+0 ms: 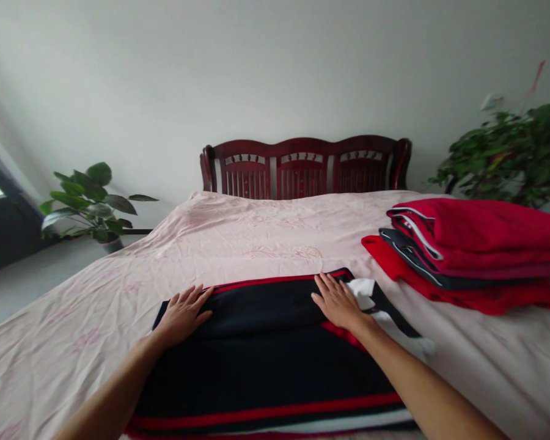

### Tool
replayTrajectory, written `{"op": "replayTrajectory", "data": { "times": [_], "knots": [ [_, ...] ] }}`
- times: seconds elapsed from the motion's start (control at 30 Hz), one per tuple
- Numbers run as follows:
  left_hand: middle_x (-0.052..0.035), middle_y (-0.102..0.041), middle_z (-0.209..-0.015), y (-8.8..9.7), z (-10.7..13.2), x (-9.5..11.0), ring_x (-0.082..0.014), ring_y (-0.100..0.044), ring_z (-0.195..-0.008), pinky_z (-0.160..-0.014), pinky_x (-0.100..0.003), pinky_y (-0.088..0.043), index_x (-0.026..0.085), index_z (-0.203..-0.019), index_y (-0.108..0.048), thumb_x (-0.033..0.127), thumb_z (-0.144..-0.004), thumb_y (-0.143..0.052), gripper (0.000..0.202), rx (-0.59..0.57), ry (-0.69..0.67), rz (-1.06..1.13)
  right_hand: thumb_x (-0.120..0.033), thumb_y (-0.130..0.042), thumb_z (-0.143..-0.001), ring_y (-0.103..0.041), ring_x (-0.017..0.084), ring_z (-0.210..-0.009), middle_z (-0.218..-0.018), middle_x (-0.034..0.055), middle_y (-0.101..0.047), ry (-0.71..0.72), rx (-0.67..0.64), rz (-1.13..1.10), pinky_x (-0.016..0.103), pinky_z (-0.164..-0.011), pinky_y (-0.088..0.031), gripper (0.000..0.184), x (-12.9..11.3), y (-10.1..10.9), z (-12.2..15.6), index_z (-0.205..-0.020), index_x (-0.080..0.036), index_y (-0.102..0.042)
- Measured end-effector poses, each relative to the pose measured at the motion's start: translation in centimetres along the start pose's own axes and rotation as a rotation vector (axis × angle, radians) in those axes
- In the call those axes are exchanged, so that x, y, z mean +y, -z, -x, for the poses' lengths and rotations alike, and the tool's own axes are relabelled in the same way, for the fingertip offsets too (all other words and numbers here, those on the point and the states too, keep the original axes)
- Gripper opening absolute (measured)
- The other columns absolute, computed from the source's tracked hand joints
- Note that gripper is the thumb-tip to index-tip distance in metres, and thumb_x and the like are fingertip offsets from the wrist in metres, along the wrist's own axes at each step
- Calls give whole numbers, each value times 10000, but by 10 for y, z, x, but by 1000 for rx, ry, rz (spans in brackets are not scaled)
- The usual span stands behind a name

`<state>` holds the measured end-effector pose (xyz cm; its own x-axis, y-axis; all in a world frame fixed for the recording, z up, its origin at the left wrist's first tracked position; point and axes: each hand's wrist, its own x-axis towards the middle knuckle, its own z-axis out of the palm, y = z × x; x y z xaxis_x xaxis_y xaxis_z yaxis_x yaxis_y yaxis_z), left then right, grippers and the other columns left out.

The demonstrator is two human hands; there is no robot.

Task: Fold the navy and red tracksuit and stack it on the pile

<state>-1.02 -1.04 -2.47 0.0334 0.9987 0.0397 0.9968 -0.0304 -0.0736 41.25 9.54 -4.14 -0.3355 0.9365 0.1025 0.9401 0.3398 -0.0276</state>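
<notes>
A dark navy garment with red stripes point(256, 366) lies folded on the bed in front of me. My left hand point(186, 313) rests flat on its far left corner, fingers spread. Near the far right corner, my right hand point(337, 300) presses on the cloth with its fingers stretched out. Beside that hand a white piece of fabric point(363, 292) sticks out, and more white cloth shows under my right forearm. Light and red edges of cloth show beneath the garment's near side. Whether the garment is trousers or a jacket I cannot tell.
To the right stands a stack of folded red and dark clothes point(486, 244). Pale pink bedding point(266, 229) covers the bed, with a dark red wooden headboard point(302, 165) at its far end. Leafy plants stand at left point(91, 201) and right point(508, 153).
</notes>
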Motion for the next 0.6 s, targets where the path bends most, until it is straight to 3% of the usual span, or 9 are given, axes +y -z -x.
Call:
{"op": "replayTrajectory", "data": {
  "times": [0.13, 0.2, 0.3, 0.4, 0.47, 0.6],
  "knots": [
    [-141, -329, -1601, 10, 4, 7, -366, -259, -1482, -1153, -601, -219, 269, -1531, -345, 422, -959, -442, 600, -18, 23, -68, -404, -343, -987, -231, 300, -1491, -1609, 148, -279, -124, -117, -23, 517, -1195, -194, 615, -17, 21, 1, -1533, -120, -333],
    [-172, -326, -1595, 15, 10, 15, -402, -231, -1483, -1151, -638, -177, 249, -1500, -418, 386, -937, -494, 584, 35, 71, -136, -377, -354, -981, -220, 316, -1492, -1604, 164, -286, -144, -83, -43, 528, -1195, -188, 619, -37, 31, 10, -1530, -90, -332],
    [-155, -349, -1587, 14, 23, 29, -382, -214, -1493, -1170, -606, -165, 256, -1477, -460, 374, -947, -480, 543, 130, 31, -142, -397, -335, -990, -177, 295, -1506, -1617, 149, -261, -4, 72, -123, 505, -1214, -142, 631, -73, 37, 34, -1541, -91, -307],
    [-113, -400, -1566, 4, 34, 35, -357, -269, -1479, -1168, -578, -200, 299, -1483, -444, 396, -966, -439, 526, 126, -2, -107, -483, -308, -995, -178, 274, -1509, -1619, 105, -272, 159, 69, -210, 492, -1222, -135, 641, -98, 26, 61, -1545, -152, -320],
    [-107, -390, -1572, -4, 39, 34, -351, -290, -1473, -1157, -570, -228, 305, -1485, -438, 407, -966, -431, 529, 120, 4, -110, -502, -321, -989, -180, 268, -1509, -1621, 80, -270, 186, 25, -226, 497, -1222, -138, 638, -100, 15, 74, -1544, -186, -328],
    [-108, -384, -1575, -11, 39, 29, -346, -296, -1471, -1144, -563, -252, 287, -1483, -442, 409, -969, -421, 529, 135, 12, -110, -481, -353, -981, -181, 280, -1508, -1626, 102, -244, 78, 7, -193, 514, -1215, -151, 651, -80, 4, 84, -1555, -181, -298]
  ]
}}
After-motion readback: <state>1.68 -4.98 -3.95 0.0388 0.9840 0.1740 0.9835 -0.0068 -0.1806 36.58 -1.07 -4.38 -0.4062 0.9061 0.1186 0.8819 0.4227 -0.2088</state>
